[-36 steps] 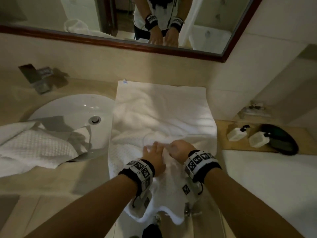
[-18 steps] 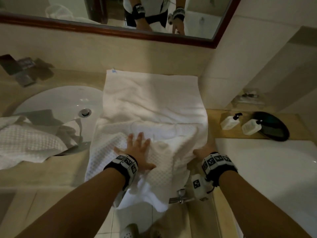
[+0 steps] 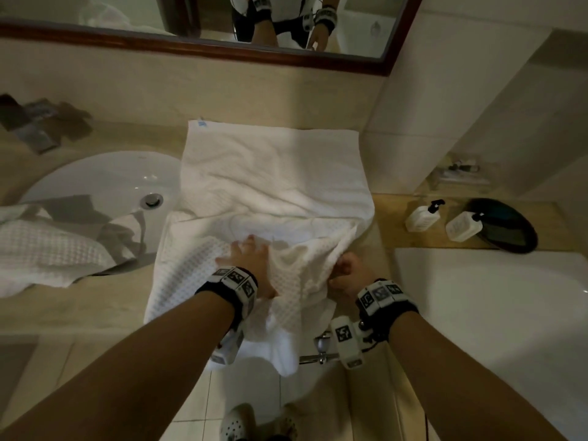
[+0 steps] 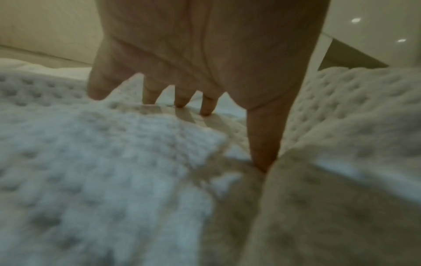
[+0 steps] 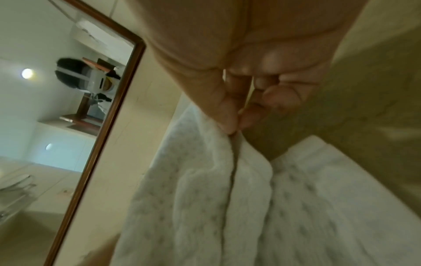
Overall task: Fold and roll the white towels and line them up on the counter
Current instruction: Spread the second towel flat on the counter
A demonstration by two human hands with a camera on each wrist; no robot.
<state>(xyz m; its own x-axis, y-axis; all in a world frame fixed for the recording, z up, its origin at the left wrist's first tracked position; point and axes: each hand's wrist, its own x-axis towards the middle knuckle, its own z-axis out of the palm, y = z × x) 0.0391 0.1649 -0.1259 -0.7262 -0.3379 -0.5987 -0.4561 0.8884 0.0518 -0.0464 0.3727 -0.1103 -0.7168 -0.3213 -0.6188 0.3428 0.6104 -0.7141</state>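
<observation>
A white waffle-weave towel (image 3: 273, 173) lies spread on the beige counter (image 3: 73, 300) beside the sink, its near end hanging over the front edge. My left hand (image 3: 251, 259) presses flat on the towel's near middle, fingers spread straight (image 4: 207, 106). My right hand (image 3: 345, 272) pinches the towel's right edge (image 5: 230, 147) between thumb and forefinger and lifts it into a bunched fold over the near part. A second white towel (image 3: 47, 253) lies crumpled over the sink's near left rim.
The white sink basin (image 3: 105, 183) sits left of the spread towel. Two white pump bottles (image 3: 423, 214) and a dark oval tray (image 3: 506, 224) stand on a wooden ledge at the right. A mirror (image 3: 203, 27) runs along the back wall. A white surface (image 3: 490, 297) fills the near right.
My hands parted from the towel's middle. The left went flat on the near middle and stayed, while the right moved to the right edge, pinched it and pulled it up and inward.
</observation>
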